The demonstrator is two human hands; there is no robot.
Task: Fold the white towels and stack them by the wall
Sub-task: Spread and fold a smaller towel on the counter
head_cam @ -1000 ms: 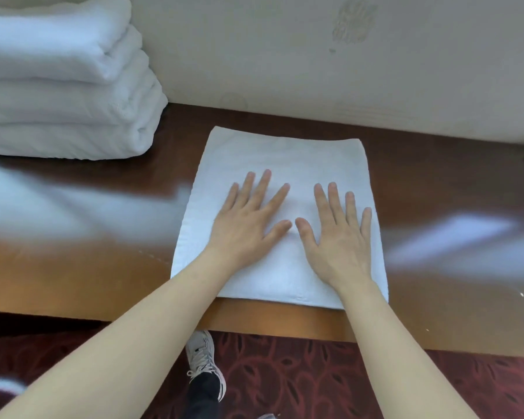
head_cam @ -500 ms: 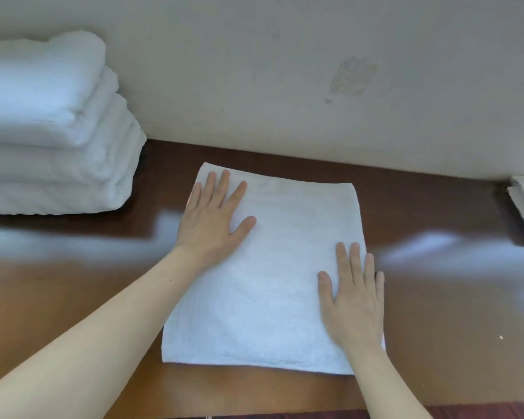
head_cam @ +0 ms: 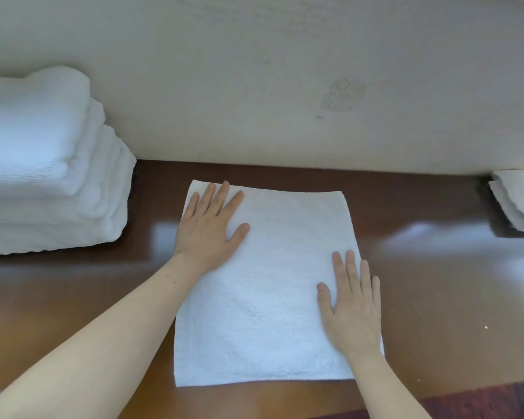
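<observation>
- A folded white towel [head_cam: 270, 300] lies flat on the glossy brown wooden table [head_cam: 442, 300], in the middle of the view. Its far edge is near the wall [head_cam: 254, 86] at twelve o'clock but does not touch it.
- The left hand [head_cam: 208, 228] rests palm down on the towel's corner at eleven o'clock. Its fingers are straight and slightly spread, and the thumb is splayed out toward three o'clock.
- The right hand [head_cam: 351, 306] lies palm down along the towel's edge at four o'clock. Its fingers are straight and close together, the thumb sits a little apart, and the little finger lies at the very edge of the cloth.
- Neither hand grips or pinches the cloth; both lie flat on it.
- A stack of folded white towels [head_cam: 43, 176] stands on the table at nine to ten o'clock of the flat towel, against the wall and well apart from it.
- Another white cloth [head_cam: 518, 201] lies at two o'clock by the wall, cut off by the frame edge.
- A faint mark [head_cam: 342, 95] shows on the wall at one o'clock.
- A dark red patterned carpet [head_cam: 496, 400] shows beyond the table's near edge at five o'clock.
</observation>
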